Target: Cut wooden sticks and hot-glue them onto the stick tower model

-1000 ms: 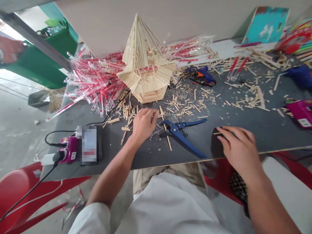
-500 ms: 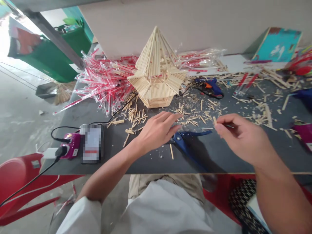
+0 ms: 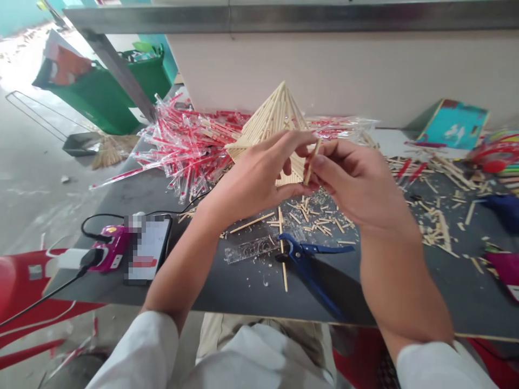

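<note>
My right hand (image 3: 352,183) pinches a short wooden stick (image 3: 311,162) between thumb and forefinger, above the dark table (image 3: 438,286). My left hand (image 3: 247,178) is raised beside it, fingers apart, its fingertips next to the stick. Contact between them is hard to tell. Behind both hands stands a pagoda-shaped model of glued wooden sticks (image 3: 267,121), its lower tier mostly hidden by them. Below the hands lie blue-handled cutters (image 3: 304,259) and a clear plastic ruler (image 3: 251,249), among loose sticks and shavings (image 3: 312,221).
Heaped red-and-white straws in clear wrappers (image 3: 182,151) fill the table's back left. A blurred phone (image 3: 148,248) and a pink device (image 3: 109,247) with cables sit at the left. More stick scraps (image 3: 438,227) cover the right side.
Both hands have risen off the table and come together in front of the model, with the stick in my right hand. The view has tilted, and the clear ruler now shows.
</note>
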`<state>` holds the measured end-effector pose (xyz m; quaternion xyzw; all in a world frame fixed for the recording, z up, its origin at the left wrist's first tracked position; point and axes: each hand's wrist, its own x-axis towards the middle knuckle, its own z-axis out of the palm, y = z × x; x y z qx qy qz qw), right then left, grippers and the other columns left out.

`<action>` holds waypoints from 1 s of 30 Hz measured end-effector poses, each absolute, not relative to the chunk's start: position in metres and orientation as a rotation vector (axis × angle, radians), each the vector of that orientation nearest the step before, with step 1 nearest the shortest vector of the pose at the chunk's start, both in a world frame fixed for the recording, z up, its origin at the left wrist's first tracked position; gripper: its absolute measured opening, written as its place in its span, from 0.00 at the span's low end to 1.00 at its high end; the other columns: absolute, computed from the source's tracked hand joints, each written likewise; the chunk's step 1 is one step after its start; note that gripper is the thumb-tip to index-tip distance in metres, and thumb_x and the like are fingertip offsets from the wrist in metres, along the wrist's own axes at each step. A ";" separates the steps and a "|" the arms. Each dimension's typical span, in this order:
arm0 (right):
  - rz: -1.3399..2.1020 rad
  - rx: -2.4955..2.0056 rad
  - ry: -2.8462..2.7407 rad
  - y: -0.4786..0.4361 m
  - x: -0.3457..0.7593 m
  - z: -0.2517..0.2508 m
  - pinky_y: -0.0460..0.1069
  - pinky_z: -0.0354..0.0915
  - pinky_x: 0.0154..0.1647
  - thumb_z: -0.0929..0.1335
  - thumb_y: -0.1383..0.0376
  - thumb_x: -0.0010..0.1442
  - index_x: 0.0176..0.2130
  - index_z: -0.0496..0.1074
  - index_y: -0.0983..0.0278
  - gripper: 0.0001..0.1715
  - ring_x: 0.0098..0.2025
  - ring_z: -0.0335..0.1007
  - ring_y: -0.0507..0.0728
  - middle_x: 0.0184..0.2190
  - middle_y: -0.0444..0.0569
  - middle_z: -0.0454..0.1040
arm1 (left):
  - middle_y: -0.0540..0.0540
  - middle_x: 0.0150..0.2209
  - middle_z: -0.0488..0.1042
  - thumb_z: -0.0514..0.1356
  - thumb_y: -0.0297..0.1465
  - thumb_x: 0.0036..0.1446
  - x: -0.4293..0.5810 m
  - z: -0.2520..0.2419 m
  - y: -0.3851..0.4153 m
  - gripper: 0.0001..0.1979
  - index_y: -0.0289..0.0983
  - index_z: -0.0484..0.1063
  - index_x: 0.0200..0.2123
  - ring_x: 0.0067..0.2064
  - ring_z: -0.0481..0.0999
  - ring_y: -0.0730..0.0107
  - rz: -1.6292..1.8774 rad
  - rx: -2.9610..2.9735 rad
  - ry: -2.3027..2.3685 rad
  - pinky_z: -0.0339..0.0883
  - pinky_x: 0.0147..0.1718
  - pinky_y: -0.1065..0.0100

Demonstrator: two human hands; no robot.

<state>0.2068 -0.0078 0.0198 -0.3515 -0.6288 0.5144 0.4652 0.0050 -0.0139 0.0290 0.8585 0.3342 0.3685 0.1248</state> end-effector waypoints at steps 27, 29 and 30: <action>0.359 -2.558 -1.857 0.132 0.347 -0.093 0.60 0.68 0.49 0.72 0.40 0.55 0.43 0.77 0.74 0.39 0.52 0.75 0.73 0.49 0.75 0.77 | 0.51 0.34 0.82 0.74 0.46 0.49 -0.061 0.013 0.028 0.35 0.43 0.73 0.59 0.30 0.75 0.69 1.175 2.301 1.425 0.77 0.36 0.59; 0.318 -2.542 -1.821 0.134 0.344 -0.096 0.60 0.68 0.51 0.72 0.44 0.57 0.47 0.77 0.76 0.38 0.55 0.75 0.73 0.51 0.75 0.76 | 0.51 0.33 0.82 0.74 0.46 0.49 -0.060 0.013 0.027 0.36 0.43 0.73 0.59 0.30 0.75 0.69 1.169 2.285 1.442 0.77 0.38 0.58; 0.304 -2.530 -1.817 0.134 0.344 -0.094 0.60 0.68 0.52 0.72 0.46 0.58 0.48 0.77 0.77 0.36 0.55 0.75 0.73 0.52 0.75 0.76 | 0.50 0.34 0.82 0.74 0.45 0.49 -0.059 0.012 0.027 0.36 0.42 0.73 0.60 0.30 0.75 0.69 1.171 2.274 1.447 0.77 0.38 0.58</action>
